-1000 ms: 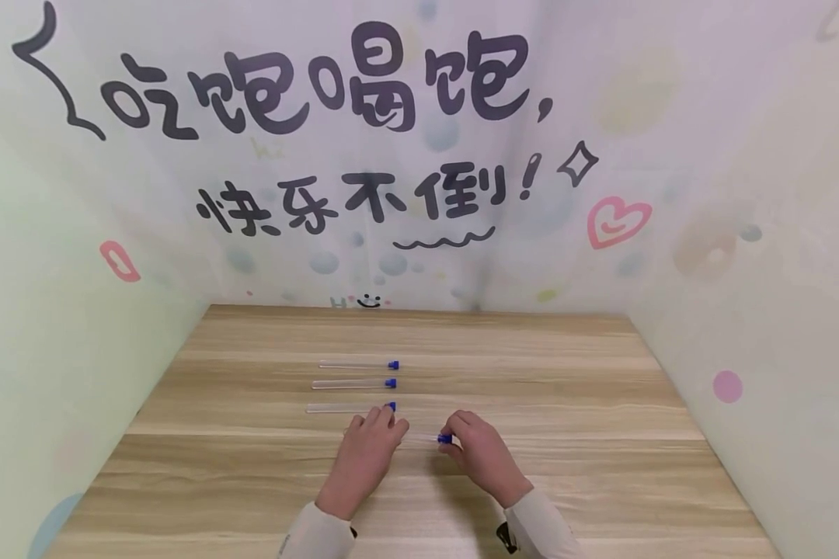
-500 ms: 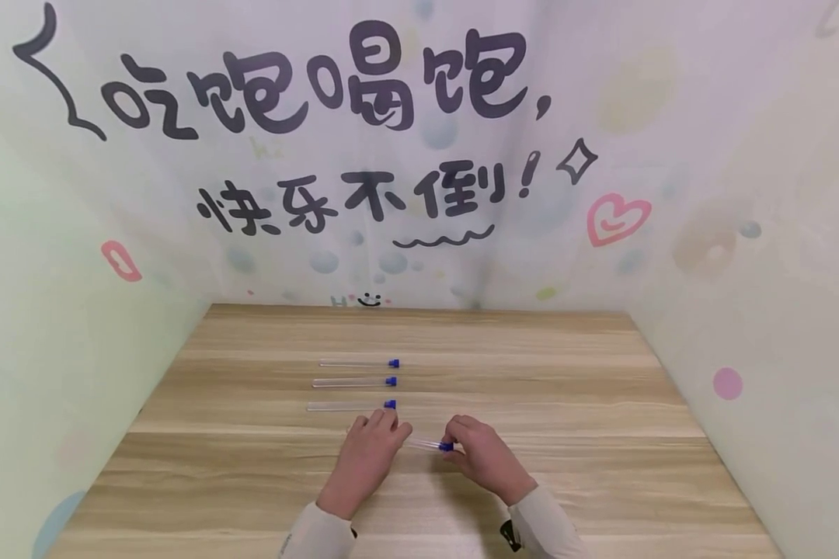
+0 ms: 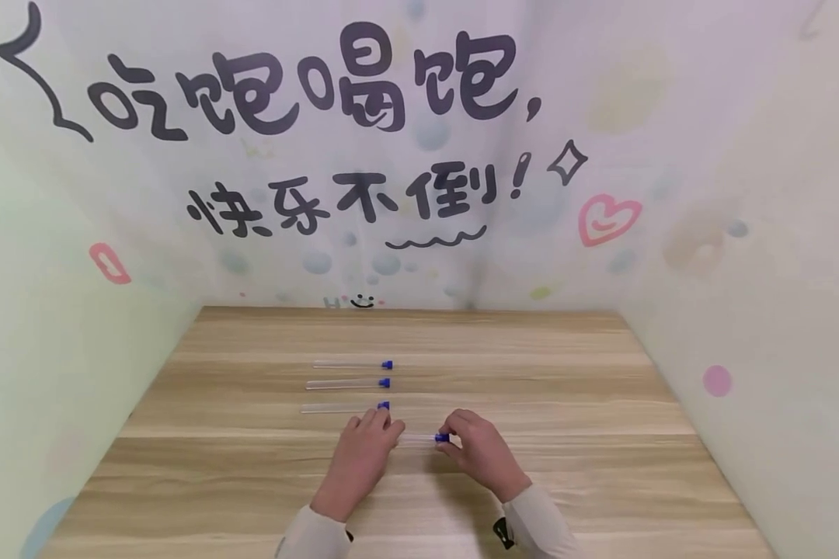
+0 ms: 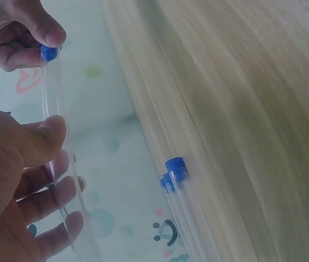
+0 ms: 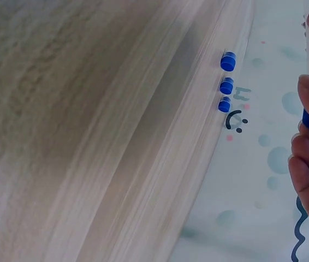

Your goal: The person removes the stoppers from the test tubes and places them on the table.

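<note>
A clear test tube [image 4: 52, 93] with a blue cap [image 3: 441, 438] is held between both hands, above the wooden table. My left hand [image 3: 360, 462] grips the tube's body, thumb on one side and fingers on the other, as the left wrist view shows. At the capped end, my right hand [image 3: 485, 450] pinches the blue cap between thumb and fingers. The cap sits at the tube's mouth; whether it is tight I cannot tell. Beyond the left hand, three more capped tubes lie in a row: a far one [image 3: 349, 365], a middle one [image 3: 342, 384] and a near one [image 3: 337, 408].
The wood-grain table [image 3: 566, 373] meets a pale printed wall [image 3: 287, 155] at the back, with more wall at both sides. In the head view, the left fingers partly overlap the nearest lying tube's cap.
The right hand's capped end of the tube dipped toward me half a second ago and is now level again. The head view has shifted slightly. Both hands keep their hold.
</note>
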`<state>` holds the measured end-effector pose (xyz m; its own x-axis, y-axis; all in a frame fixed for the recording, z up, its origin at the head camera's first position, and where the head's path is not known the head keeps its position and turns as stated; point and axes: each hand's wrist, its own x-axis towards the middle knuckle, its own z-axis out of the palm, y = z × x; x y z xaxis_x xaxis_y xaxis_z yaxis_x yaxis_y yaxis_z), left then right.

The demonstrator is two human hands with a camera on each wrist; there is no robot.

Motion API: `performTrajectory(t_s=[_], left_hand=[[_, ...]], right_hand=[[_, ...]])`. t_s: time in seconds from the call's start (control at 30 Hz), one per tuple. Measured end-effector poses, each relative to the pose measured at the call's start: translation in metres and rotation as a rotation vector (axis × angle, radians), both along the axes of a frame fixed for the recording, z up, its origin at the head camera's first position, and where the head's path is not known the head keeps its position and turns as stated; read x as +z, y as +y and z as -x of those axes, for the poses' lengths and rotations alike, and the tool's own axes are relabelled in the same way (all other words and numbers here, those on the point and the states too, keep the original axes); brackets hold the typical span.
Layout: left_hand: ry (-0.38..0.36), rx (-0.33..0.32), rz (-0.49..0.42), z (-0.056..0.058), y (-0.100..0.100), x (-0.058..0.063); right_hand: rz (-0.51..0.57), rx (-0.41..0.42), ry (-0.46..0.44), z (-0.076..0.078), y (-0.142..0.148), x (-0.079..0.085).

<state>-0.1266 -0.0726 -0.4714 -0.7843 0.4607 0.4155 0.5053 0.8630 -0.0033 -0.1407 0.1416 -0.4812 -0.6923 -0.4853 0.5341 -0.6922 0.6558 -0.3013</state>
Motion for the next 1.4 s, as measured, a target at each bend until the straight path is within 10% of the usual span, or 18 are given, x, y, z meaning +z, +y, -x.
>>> performTrajectory(t_s=[0.5,1.4], left_hand=[[-0.027,0.011,-0.025,-0.0054,0.0027,0.0023],[-0.007,-0.020,0.021,-0.0010,-0.0028,-0.0034]], right_hand=[[0.027,-0.063,0.039,0.0002,-0.0017,-0.0043],[0.038,0.068,-0.055,0.0019,0.0033,-0.0032]])
